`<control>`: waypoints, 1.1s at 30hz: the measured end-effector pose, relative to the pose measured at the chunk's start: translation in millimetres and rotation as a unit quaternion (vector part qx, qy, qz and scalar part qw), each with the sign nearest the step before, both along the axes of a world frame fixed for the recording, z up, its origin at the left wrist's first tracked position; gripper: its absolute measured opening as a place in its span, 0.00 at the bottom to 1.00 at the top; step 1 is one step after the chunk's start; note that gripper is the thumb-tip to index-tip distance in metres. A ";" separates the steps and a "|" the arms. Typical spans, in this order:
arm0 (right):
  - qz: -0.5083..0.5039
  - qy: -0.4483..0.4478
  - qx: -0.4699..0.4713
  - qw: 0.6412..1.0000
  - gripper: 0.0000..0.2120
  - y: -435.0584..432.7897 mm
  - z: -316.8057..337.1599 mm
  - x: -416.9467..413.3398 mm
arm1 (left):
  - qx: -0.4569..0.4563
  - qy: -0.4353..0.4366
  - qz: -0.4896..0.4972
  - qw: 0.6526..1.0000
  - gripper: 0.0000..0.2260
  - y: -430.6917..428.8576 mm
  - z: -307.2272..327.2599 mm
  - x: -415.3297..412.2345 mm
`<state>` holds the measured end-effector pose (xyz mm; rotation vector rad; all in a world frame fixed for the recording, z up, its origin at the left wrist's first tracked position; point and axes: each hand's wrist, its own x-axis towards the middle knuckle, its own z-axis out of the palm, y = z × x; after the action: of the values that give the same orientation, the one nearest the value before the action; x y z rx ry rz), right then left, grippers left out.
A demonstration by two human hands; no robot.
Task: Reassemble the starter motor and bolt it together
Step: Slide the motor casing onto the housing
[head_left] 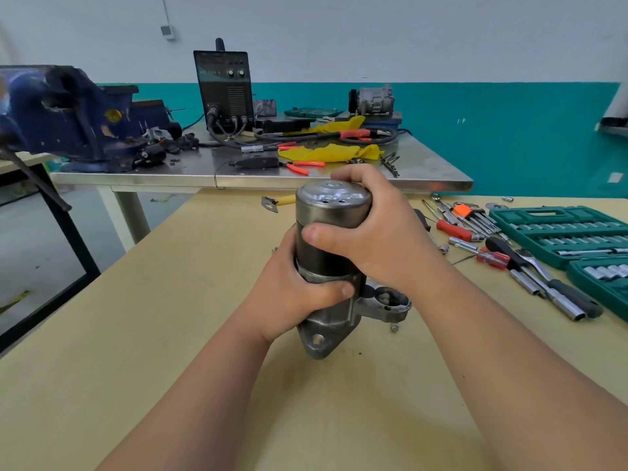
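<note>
A starter motor (pixel 326 256) stands upright, nose down, near the middle of a wooden table (pixel 170 334). 2 hands grasp it. The left hand (pixel 292 295) curls round the joint between the dark body and the housing below, and the right hand (pixel 377 239) curls round the end cap (pixel 331 200) on top. This looks like seating the cap and body. The cap's small holes show no bolts, so next probably comes aligning the parts and fitting bolts with the socket set (pixel 557 232) at the right.
</note>
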<state>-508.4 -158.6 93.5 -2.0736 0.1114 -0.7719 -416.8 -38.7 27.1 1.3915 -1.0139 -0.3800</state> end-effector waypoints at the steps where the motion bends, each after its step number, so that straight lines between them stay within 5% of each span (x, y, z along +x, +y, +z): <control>1: 0.000 -0.008 0.002 1.000 0.32 -0.8 0.1 0.8 | 0.002 -0.002 -0.006 1.000 0.36 -0.5 0.7 0.1; 14: 0.069 0.000 -0.031 0.997 0.35 -6.0 -2.6 -1.0 | -0.021 0.012 0.010 1.000 0.34 0.7 -5.5 2.3; 18: 0.126 0.086 -0.044 0.987 0.36 -22.3 2.3 -7.3 | -0.054 0.025 0.023 0.998 0.32 -1.0 -7.0 -1.5; 21: 0.027 0.150 -0.041 0.987 0.25 -58.1 -13.2 -28.8 | -0.050 0.024 0.049 0.997 0.27 -1.4 -6.6 -5.2; 23: -0.040 0.245 -0.207 0.946 0.17 -76.1 -32.5 -44.8 | -0.050 0.036 0.059 0.996 0.27 -0.5 -5.7 -5.3; 26: 0.019 0.373 -0.392 0.841 0.20 -78.0 -60.1 -50.2 | -0.050 0.046 0.068 0.995 0.29 0.2 -4.7 -4.2; 30: 0.045 0.354 -0.550 0.755 0.14 -65.8 -68.5 -42.1 | -0.051 0.035 0.074 0.995 0.28 -0.3 -5.0 -8.8; 33: 0.036 0.338 -0.582 0.739 0.14 -68.4 -63.7 -41.7 | -0.049 0.017 0.080 0.995 0.25 -0.7 -4.8 -13.4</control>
<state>-550.1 -227.0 29.8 -3.4606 -0.0970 0.1505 -430.2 -39.5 22.4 1.3632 -0.8752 -0.2312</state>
